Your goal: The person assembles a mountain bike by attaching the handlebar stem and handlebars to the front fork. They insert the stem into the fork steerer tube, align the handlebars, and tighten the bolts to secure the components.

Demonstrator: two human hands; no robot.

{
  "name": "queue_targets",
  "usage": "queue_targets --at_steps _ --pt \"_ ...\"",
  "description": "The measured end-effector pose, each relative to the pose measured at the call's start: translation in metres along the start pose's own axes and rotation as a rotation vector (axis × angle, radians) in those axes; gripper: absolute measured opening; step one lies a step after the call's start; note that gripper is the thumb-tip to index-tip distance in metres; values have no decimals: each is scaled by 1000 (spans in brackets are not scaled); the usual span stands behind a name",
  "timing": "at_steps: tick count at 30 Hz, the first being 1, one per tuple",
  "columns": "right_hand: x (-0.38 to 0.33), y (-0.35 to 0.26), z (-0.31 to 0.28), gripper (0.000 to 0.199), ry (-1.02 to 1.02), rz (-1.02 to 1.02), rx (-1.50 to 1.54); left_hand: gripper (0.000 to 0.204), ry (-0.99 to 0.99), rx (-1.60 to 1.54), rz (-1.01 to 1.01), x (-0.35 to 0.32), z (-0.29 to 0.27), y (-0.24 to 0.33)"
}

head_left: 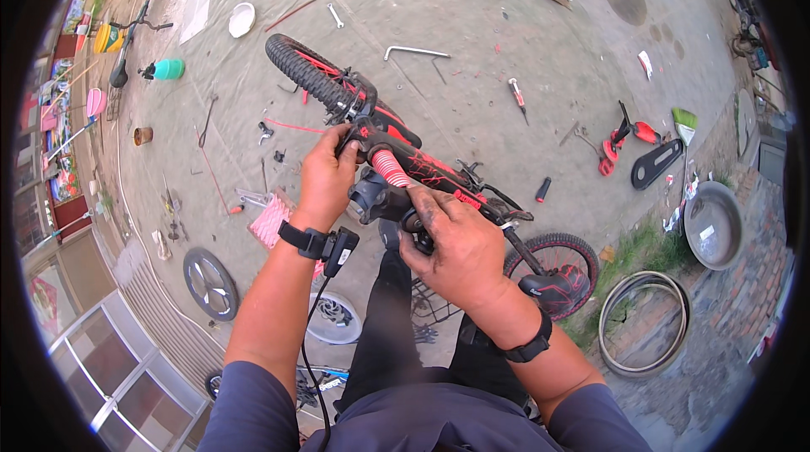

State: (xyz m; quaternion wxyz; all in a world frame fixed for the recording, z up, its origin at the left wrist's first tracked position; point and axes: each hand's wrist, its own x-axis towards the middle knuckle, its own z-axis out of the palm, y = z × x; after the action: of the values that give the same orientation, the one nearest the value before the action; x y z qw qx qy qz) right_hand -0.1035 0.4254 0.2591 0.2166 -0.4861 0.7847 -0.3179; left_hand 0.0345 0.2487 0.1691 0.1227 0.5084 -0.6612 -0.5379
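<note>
A small black and red bicycle (419, 163) stands below me, its knobby front wheel (297, 64) at the upper left and its rear wheel (582, 270) at the lower right. My left hand (327, 175) is closed on a black part at the bicycle's front end, thumb and fingers around it. Just right of it, a red-and-white striped sleeve (391, 168) runs along the bike. My right hand (456, 243) curls around a dark round part beside a black clamp-like piece (371, 197). The palm hides most of what it grips.
Tools lie on the ground cloth: a bent bar (418, 52), a wrench (336, 16), a screwdriver (518, 99). A pink package (274, 222) and a white dish of parts (335, 319) sit left of my legs. Rims (645, 324) and a metal basin (714, 226) lie right.
</note>
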Motion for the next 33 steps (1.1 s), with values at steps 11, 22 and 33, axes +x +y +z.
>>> queue_targets --at_steps 11,22,33 --pt "0 5 1 59 9 -18 17 19 84 22 -5 -34 8 -55" --pt "-1 9 1 56 6 -57 15 23 47 -33 -17 -9 0 -17" --pt "0 10 2 59 22 -59 58 25 -66 397 168 16 -5 15"
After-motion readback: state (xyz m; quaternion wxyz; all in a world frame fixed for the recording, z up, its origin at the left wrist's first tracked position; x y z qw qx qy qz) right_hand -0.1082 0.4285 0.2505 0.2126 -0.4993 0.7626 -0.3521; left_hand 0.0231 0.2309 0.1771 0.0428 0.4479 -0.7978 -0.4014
